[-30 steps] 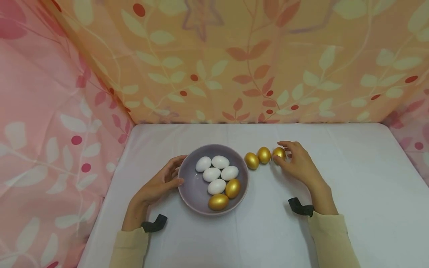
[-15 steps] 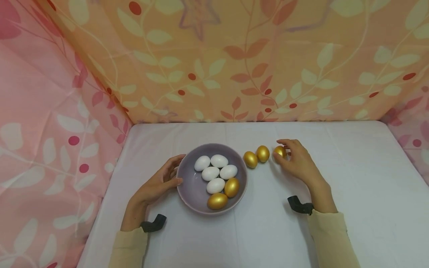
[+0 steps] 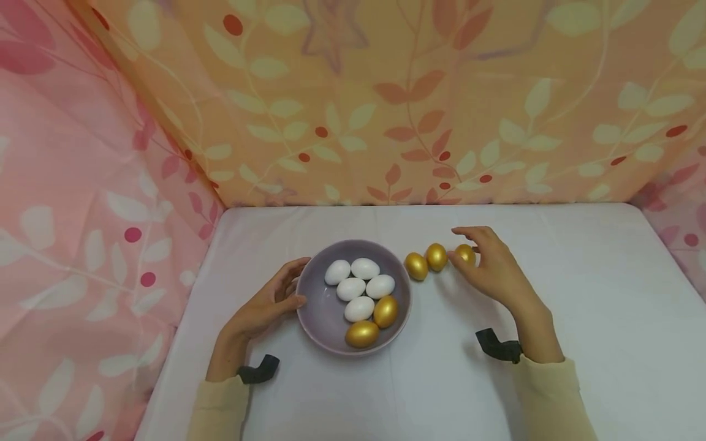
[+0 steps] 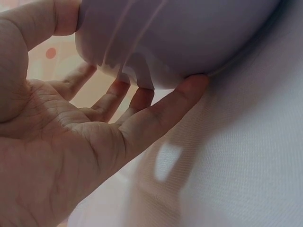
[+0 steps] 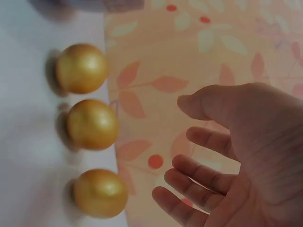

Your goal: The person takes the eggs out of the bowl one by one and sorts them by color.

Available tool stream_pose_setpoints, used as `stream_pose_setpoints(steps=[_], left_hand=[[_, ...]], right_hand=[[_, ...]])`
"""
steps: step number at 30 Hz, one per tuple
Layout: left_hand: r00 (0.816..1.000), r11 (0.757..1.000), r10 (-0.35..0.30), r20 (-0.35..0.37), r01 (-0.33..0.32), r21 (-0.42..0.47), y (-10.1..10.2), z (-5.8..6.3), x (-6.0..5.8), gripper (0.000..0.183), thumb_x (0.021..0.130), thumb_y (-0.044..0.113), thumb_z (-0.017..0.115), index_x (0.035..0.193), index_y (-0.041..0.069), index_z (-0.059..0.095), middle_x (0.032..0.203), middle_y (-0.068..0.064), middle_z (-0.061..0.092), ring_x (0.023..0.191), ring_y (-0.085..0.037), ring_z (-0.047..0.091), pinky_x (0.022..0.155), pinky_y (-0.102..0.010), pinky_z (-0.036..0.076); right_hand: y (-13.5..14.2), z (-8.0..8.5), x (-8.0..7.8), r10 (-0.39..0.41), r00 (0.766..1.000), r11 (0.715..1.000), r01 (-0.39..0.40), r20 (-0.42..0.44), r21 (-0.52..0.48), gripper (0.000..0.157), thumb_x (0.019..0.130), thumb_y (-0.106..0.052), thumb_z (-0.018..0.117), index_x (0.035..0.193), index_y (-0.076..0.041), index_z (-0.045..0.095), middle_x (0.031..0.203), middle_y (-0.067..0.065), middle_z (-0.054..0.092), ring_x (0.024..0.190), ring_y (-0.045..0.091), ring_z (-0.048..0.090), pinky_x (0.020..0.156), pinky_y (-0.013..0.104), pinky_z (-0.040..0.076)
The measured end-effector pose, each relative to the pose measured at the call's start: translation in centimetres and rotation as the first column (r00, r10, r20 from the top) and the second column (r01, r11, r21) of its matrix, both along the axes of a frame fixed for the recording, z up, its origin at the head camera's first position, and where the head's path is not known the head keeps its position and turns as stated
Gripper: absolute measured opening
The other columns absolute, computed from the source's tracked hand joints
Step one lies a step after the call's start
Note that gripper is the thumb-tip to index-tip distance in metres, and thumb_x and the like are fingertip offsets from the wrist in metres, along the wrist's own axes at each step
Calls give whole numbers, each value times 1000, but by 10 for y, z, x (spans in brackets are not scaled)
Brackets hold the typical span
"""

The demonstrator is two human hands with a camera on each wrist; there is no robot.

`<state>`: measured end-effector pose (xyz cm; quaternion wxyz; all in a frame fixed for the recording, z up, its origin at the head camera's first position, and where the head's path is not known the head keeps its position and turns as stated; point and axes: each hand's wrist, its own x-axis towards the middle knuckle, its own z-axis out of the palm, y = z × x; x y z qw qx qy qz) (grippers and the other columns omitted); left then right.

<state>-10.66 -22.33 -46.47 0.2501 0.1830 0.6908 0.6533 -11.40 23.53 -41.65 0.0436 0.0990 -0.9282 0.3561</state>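
My left hand [image 3: 265,303] holds the left side of a round mauve bowl [image 3: 325,327], thumb at the rim. Its fingertips press the bowl's lower outer wall [image 4: 180,38] in the left wrist view. Inside the bowl lie several white eggs [image 3: 350,289] and two golden eggs [image 3: 361,334]. Three more golden eggs stand in a row right of it: one near the rim [image 3: 416,266], a middle one [image 3: 436,257] and a right one [image 3: 466,253]. My right hand [image 3: 491,269] hovers by the right egg, fingers apart and holding nothing; the right wrist view shows a gap between fingers and eggs [image 5: 100,193].
A white cloth covers the table [image 3: 595,294]. Behind it hangs an orange leaf-patterned curtain [image 3: 358,122], and a pink one [image 3: 99,214] closes the left side. Dark wrist mounts [image 3: 499,346] stick out from both sleeves.
The right hand's fingers have spread and drawn off the rightmost golden egg, which sits slightly farther from the middle one. The left hand and bowl stay in place; the view shifts a little.
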Motion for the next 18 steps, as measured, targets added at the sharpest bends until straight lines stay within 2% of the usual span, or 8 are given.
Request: stream_pose_setpoints(steps=[4, 9, 10, 16, 18], left_hand=[[1000, 1000, 1, -2, -1, 1, 0, -2, 0, 75, 102, 1, 63, 165, 20, 27, 170, -13, 30, 153, -35, 34, 105, -29, 52], [1000, 1000, 4, -1, -4, 7, 1, -5, 2, 74, 102, 0, 62, 165, 20, 28, 170, -13, 30, 154, -37, 33, 106, -28, 51], [1000, 1000, 5, 1, -5, 5, 1, -5, 2, 74, 102, 0, 62, 165, 20, 28, 170, -13, 31, 154, -37, 33, 107, -28, 50], [1000, 1000, 9, -8, -9, 0, 1, -5, 2, 74, 102, 0, 62, 165, 20, 29, 170, -12, 31, 154, -36, 34, 107, -27, 50], [1000, 1000, 10, -8, -10, 6, 0, -4, 2, 74, 102, 0, 62, 165, 20, 28, 170, -12, 31, 154, -35, 34, 108, -26, 49]], right_hand=[[-11, 11, 2, 56, 998, 998, -56, -13, -25, 49, 99, -23, 75, 143, -9, 60, 144, 19, 57, 132, 42, 57, 106, 64, 51], [-23, 21, -3, 172, 984, 983, -175, -45, -60, 44, 99, -19, 75, 140, -9, 62, 140, 14, 59, 129, 35, 59, 105, 60, 53], [-26, 23, -4, 195, 980, 978, -197, -41, -62, 43, 99, -18, 74, 139, -10, 62, 139, 13, 59, 123, 33, 62, 104, 58, 54], [-47, 39, -7, 318, 948, 948, -317, 17, -32, 40, 99, -19, 74, 137, -16, 63, 138, 5, 62, 119, 29, 66, 103, 54, 56], [-57, 44, -8, 354, 934, 935, -354, 40, 3, 40, 99, -22, 75, 137, -18, 64, 140, 2, 61, 125, 28, 65, 104, 54, 56]])
